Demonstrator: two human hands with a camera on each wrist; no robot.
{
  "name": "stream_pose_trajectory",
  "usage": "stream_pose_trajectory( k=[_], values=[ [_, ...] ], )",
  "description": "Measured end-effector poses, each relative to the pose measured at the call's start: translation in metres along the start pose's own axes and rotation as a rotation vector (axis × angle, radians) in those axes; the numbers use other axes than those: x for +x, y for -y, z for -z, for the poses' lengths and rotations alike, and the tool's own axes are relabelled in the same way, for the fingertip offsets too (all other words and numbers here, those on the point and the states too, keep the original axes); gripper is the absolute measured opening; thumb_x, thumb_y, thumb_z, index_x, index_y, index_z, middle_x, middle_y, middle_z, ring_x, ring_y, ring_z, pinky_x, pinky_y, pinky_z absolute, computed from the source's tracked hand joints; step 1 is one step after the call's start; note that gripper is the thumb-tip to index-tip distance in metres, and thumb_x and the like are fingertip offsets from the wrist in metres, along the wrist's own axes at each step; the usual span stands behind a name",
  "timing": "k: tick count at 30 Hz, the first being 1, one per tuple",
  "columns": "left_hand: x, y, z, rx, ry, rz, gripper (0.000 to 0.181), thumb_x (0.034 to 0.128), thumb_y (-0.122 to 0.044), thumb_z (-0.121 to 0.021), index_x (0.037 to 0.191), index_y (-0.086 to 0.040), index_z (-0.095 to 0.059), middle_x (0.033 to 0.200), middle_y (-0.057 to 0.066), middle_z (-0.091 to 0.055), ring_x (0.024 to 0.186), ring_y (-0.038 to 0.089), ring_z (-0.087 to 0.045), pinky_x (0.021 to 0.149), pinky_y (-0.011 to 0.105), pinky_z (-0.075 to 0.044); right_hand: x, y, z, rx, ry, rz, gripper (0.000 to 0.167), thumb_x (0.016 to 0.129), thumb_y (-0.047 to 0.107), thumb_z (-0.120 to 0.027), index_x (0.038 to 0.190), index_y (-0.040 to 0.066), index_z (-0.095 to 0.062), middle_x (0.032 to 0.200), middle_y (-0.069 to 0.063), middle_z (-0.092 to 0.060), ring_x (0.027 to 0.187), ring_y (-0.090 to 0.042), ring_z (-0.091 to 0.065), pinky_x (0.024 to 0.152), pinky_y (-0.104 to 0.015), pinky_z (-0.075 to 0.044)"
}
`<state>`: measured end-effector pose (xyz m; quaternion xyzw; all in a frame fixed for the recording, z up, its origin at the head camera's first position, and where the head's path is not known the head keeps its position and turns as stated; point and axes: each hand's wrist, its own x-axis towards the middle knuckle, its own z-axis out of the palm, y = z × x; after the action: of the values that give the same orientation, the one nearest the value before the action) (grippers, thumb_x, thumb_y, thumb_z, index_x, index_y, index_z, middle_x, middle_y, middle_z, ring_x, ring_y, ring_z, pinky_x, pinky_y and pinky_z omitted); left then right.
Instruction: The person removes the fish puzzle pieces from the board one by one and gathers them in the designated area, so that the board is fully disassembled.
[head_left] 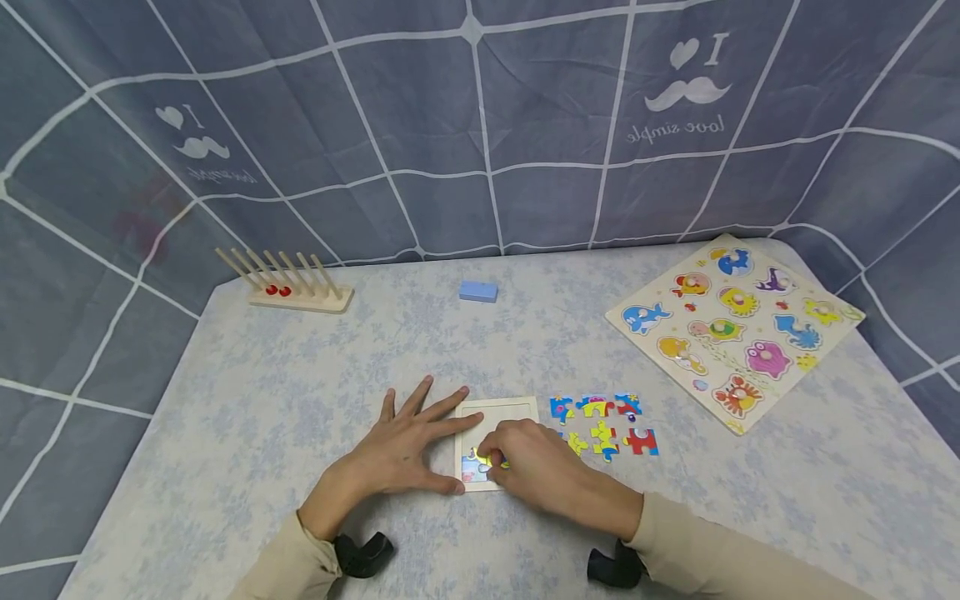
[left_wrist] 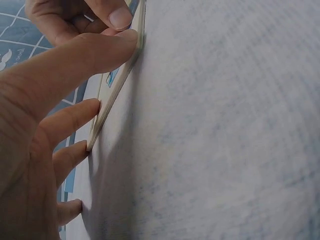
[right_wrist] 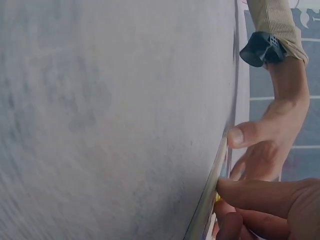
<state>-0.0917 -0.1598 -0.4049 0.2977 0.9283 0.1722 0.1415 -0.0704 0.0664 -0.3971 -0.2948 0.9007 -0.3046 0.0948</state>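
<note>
Seating, apparently, one puzzle piece (head_left: 505, 463) at lower centre: your right hand (head_left: 536, 463) pinches it; press evenly. Your left hand (head_left: 405, 450), spread and unclenched, braces the tray (head_left: 510, 402).

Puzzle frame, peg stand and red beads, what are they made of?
The puzzle frame looks like matte, pale wood, with a tan edge. The peg stand seems smooth, light wood, tan throughout. The red beads look evenly coloured, maybe painted wood or plastic.

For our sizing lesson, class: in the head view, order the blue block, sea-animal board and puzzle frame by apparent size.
1. Sea-animal board
2. Puzzle frame, partly covered
3. Blue block
</note>
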Motion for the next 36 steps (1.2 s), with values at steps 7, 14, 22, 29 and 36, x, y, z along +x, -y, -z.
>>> stream_pose_trajectory(
  k=[7, 14, 22, 29, 36],
  values=[
    [0.0001, -0.0002, 0.0002, 0.007, -0.001, 0.004, 0.082, 0.0728, -0.061, -0.077, 0.146, -0.036, -0.049, 0.161, -0.009, -0.024, 0.149, 0.04, -0.004, 0.103, 0.079, -0.004, 0.0013, -0.0011, -0.0011, 0.041, -0.001, -0.026, 0.018, 0.078, 0.005, -0.081, 0.091, 0.01, -0.071, 0.077, 0.009, -0.06, 0.07, -0.004, -0.053, 0.058, -0.021, -0.044],
    [0.0001, -0.0002, 0.0003, 0.012, 0.007, 0.002, 0.082, 0.074, -0.062, -0.075, 0.147, -0.036, -0.047, 0.162, -0.009, -0.022, 0.149, 0.04, -0.004, 0.103, 0.079, -0.003, -0.0035, -0.0052, -0.0013, 0.002, 0.004, 0.0, 0.023, 0.077, 0.016, -0.084, 0.096, 0.016, -0.07, 0.083, 0.012, -0.06, 0.074, -0.001, -0.053, 0.064, -0.021, -0.046],
    [-0.0007, 0.0016, -0.0001, -0.006, 0.002, -0.004, 0.083, 0.0745, -0.063, -0.075, 0.147, -0.036, -0.047, 0.162, -0.006, -0.023, 0.149, 0.04, -0.003, 0.103, 0.079, -0.002, -0.0039, -0.0095, -0.0047, 0.186, 0.006, 0.113, 0.012, 0.083, 0.017, -0.08, 0.086, 0.018, -0.069, 0.081, 0.012, -0.063, 0.068, -0.001, -0.051, 0.062, -0.018, -0.045],
    [-0.0004, 0.0015, -0.0008, -0.001, 0.003, 0.001, 0.082, 0.0743, -0.062, -0.076, 0.147, -0.036, -0.047, 0.162, -0.007, -0.022, 0.149, 0.04, -0.003, 0.103, 0.079, -0.002, -0.0016, -0.0078, -0.005, 0.239, 0.053, 0.074, 0.01, 0.087, 0.013, -0.076, 0.096, 0.014, -0.077, 0.076, 0.014, -0.065, 0.057, 0.003, -0.045, 0.054, -0.017, -0.041],
    [0.0, 0.0013, -0.0002, 0.002, 0.003, 0.003, 0.084, 0.0729, -0.063, -0.076, 0.147, -0.036, -0.047, 0.162, -0.007, -0.022, 0.149, 0.04, -0.003, 0.103, 0.079, -0.002, 0.0003, -0.0089, 0.0038, 0.279, -0.103, -0.001, 0.018, 0.087, 0.012, -0.074, 0.105, 0.015, -0.077, 0.084, 0.008, -0.072, 0.052, 0.0, -0.046, 0.047, -0.021, -0.038]
  ],
)
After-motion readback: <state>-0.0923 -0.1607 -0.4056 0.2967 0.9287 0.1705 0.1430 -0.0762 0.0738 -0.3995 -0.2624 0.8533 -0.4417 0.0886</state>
